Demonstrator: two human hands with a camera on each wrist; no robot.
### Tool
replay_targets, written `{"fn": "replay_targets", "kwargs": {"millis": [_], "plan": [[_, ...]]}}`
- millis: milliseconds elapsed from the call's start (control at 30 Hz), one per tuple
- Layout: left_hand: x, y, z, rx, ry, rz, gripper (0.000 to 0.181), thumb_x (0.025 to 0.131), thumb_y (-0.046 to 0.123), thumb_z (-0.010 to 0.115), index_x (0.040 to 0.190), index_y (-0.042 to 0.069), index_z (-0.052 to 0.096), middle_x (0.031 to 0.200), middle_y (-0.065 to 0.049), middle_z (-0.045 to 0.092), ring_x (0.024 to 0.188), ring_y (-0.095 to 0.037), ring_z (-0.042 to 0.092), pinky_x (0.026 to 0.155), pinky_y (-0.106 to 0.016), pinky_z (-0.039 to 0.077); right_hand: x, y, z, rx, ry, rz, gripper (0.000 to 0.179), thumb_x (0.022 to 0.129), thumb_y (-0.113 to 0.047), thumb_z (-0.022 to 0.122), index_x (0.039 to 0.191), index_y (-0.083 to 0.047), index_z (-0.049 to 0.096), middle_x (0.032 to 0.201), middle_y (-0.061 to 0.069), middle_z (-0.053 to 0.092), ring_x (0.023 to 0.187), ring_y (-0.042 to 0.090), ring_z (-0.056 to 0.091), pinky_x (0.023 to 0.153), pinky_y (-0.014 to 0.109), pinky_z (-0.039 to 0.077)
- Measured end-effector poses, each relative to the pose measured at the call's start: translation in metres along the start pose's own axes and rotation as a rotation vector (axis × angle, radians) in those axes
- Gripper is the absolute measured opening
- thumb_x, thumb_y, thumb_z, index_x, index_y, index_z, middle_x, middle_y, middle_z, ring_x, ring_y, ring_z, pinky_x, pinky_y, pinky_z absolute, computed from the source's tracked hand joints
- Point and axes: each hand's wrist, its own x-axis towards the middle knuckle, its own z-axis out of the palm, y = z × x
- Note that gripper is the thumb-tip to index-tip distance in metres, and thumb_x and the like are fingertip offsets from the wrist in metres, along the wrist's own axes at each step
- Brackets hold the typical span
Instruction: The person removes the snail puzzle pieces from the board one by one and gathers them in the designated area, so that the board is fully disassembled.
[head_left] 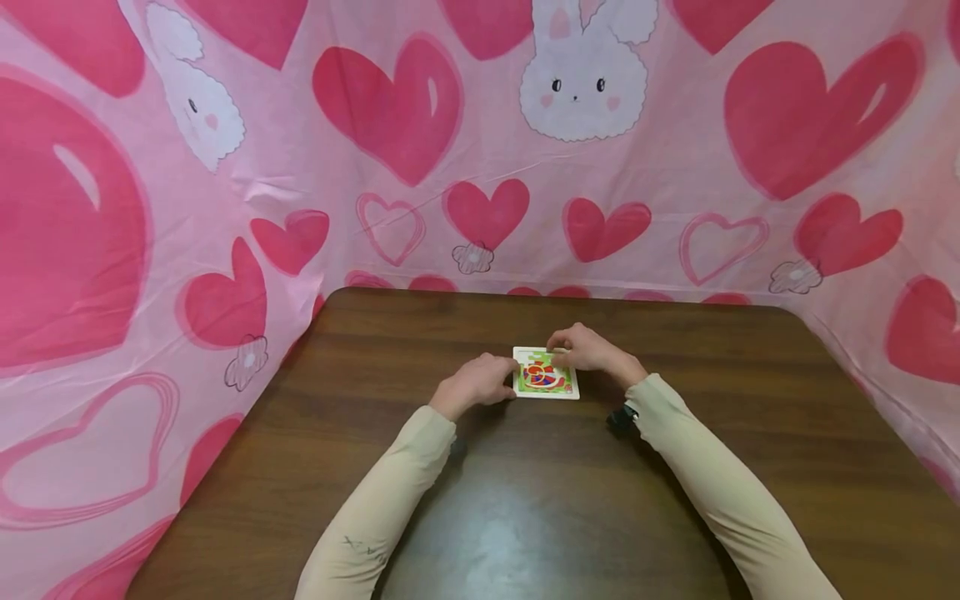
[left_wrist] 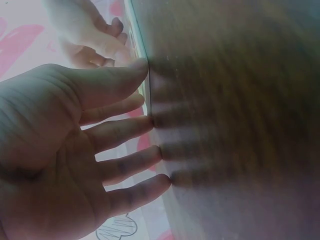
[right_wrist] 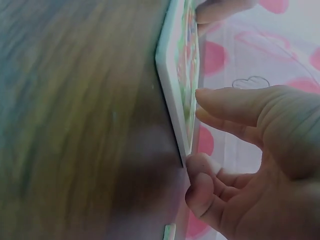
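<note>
A small square picture board (head_left: 547, 395) with a white border lies on the table, showing a red, blue and yellow spiral figure on green. At its left edge is my left hand (head_left: 477, 385), the thumb against the rim and the other fingers spread with their tips down on the table. My right hand (head_left: 588, 348) reaches over the far right corner. In the right wrist view, its thumb and index fingertips meet the picture face, while other fingers (right_wrist: 202, 187) bend beside the board's edge. The hand hides part of the picture.
The dark brown wooden table (head_left: 510, 500) runs back to a pink cloth (head_left: 540, 167) printed with hearts and rabbits, which hangs behind and along both sides. A small pale green-edged piece (right_wrist: 170, 231) lies on the table near the right hand. Black wrist gear (head_left: 621, 419) sits under the right cuff.
</note>
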Motion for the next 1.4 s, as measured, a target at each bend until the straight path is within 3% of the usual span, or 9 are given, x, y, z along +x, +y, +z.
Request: {"fn": "replay_targets", "kwargs": {"millis": [500,967,1167,1400], "plan": [[0.001,0.001,-0.001,-0.023,-0.028,-0.021,0.039,0.090,0.031,0.072,0.123,0.014,0.062,0.104,0.000,0.065,0.088,-0.018,0.055,0.084,-0.035,0.050,0.001,-0.013,0.001,0.016,-0.049,0.094,0.027,0.091,-0.014,0.069,0.116,-0.005,0.071,0.120,0.016,0.069,0.115,0.034,0.060,0.095,0.049,0.049],[-0.001,0.003,-0.001,0.014,-0.041,-0.025,0.033,0.090,0.033,0.071,0.117,0.015,0.064,0.094,0.001,0.062,0.084,-0.018,0.054,0.080,-0.035,0.048,0.008,-0.014,0.006,-0.067,-0.049,-0.005,0.021,0.087,-0.010,0.070,0.107,-0.002,0.068,0.096,0.011,0.069,0.084,0.019,0.059,0.078,0.036,0.050],[-0.001,0.002,0.000,0.029,-0.050,-0.018,0.032,0.090,0.034,0.070,0.115,0.014,0.064,0.089,0.000,0.060,0.080,-0.019,0.052,0.075,-0.033,0.046,0.010,-0.014,0.006,-0.040,-0.070,0.023,0.021,0.087,-0.009,0.070,0.106,-0.002,0.063,0.089,0.010,0.062,0.079,0.020,0.054,0.072,0.032,0.046],[0.000,0.002,0.001,0.043,-0.049,-0.005,0.032,0.090,0.033,0.071,0.115,0.013,0.064,0.088,0.000,0.060,0.078,-0.018,0.051,0.072,-0.031,0.044,0.012,-0.012,0.007,-0.039,-0.061,0.058,0.024,0.087,-0.010,0.070,0.105,-0.006,0.056,0.096,0.010,0.054,0.085,0.022,0.049,0.077,0.035,0.041]]}}
